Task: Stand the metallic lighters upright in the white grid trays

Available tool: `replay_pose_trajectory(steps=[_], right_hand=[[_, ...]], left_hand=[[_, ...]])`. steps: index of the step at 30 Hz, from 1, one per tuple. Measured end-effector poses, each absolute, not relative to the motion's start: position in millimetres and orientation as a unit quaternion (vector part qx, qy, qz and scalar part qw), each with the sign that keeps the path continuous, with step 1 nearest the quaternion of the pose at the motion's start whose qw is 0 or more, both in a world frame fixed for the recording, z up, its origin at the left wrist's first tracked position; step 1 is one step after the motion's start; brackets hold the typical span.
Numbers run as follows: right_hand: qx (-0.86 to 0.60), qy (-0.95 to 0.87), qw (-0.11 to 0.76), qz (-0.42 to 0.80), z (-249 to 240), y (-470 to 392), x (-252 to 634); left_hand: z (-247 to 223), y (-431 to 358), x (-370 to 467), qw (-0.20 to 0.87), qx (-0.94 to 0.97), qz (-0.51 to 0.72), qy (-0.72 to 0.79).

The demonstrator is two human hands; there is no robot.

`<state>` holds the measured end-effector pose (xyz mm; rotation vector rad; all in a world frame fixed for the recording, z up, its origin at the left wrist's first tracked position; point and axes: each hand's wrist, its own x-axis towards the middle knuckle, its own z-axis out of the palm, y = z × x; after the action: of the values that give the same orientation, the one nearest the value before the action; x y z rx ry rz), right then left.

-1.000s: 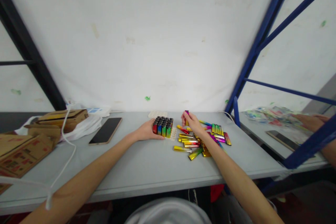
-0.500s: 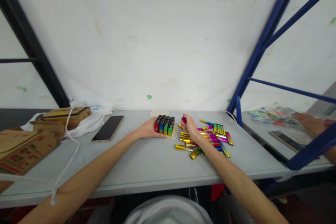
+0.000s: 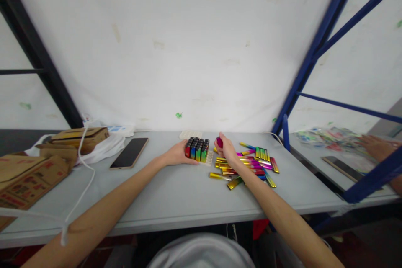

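Note:
Several lighters with black tops and shiny red, blue, green and yellow bodies stand upright in rows in a pale holed tray. My left hand grips the left side of this block, thumb along the front and fingers behind. My right hand is closed around a small magenta lighter, mostly hidden in the fist, just right of the tray and slightly above the table. Under and beside my right wrist lies a loose pile of metallic gold, pink, green, red and blue lighters.
Another pale holed tray lies behind the block. To the left are a phone, white cable and cardboard boxes. A blue metal frame rises at right; beyond it, another person's hand is near plastic packets.
My right hand has turned slightly, so more of the magenta lighter shows. My left hand and the block have stayed put. The other person's hand at far right has shifted rightward.

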<state>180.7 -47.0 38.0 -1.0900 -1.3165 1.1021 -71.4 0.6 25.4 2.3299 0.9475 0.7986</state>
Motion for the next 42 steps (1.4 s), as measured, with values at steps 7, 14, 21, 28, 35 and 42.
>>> replay_pose_trajectory(steps=[7, 14, 21, 28, 35, 42], right_hand=[[-0.448, -0.61, 0.545, 0.362, 38, -38, 193], [-0.453, -0.677, 0.501, 0.292, 32, -39, 200], [-0.492, -0.713, 0.462, 0.189, 28, -41, 200], [-0.467, -0.777, 0.387, 0.169, 37, -44, 200], [-0.466, -0.8, 0.33, 0.184, 51, -48, 222], [-0.548, -0.802, 0.231, 0.056, 64, -50, 262]], left_hand=[[25, 2, -71, 0.252, 0.859, 0.293, 0.336], [24, 4, -71, 0.252, 0.858, 0.292, 0.339], [23, 3, -71, 0.252, 0.851, 0.294, 0.354], [23, 3, -72, 0.228, 0.863, 0.281, 0.353], [25, 2, -72, 0.23, 0.866, 0.278, 0.347], [24, 3, -71, 0.216, 0.872, 0.285, 0.335]])
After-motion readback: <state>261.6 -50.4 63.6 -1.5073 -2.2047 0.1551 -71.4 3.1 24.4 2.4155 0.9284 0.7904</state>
